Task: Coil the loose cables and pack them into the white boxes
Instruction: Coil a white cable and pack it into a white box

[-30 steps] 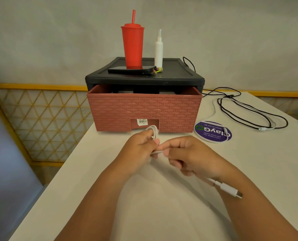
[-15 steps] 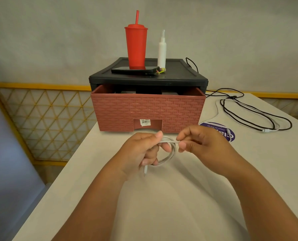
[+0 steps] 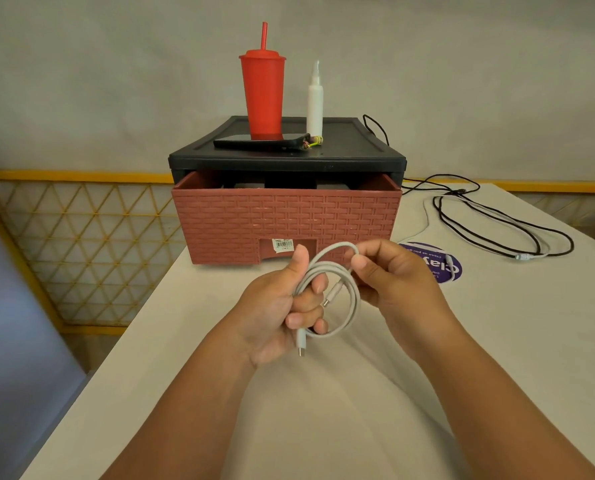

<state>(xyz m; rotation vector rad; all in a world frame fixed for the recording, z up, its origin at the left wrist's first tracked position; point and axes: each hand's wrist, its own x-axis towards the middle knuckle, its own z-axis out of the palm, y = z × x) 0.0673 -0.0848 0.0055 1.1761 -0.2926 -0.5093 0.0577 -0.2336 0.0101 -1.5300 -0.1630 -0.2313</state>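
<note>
A white cable (image 3: 353, 308) is wound into a small coil above the table, just in front of the drawer unit. My left hand (image 3: 278, 310) grips the coil's left side, with one plug hanging below the fingers and the other plug lying inside the loop. My right hand (image 3: 393, 275) pinches the top of the coil between thumb and forefinger. A loose black cable (image 3: 490, 233) and a loose white cable (image 3: 528, 255) lie tangled together on the table at the right. No white box is in view.
A black drawer unit (image 3: 355, 157) with a brick-red drawer (image 3: 285, 223) pulled slightly open stands at the table's far side. A red tumbler (image 3: 263, 95), a white bottle (image 3: 314, 102) and a phone (image 3: 261, 143) sit on top. A purple round sticker (image 3: 443, 265) lies behind my right hand.
The white cable's loose tail has been wound in, so the coil has grown from a small loop into a full ring. My right hand rose from the tail to the coil's top.
</note>
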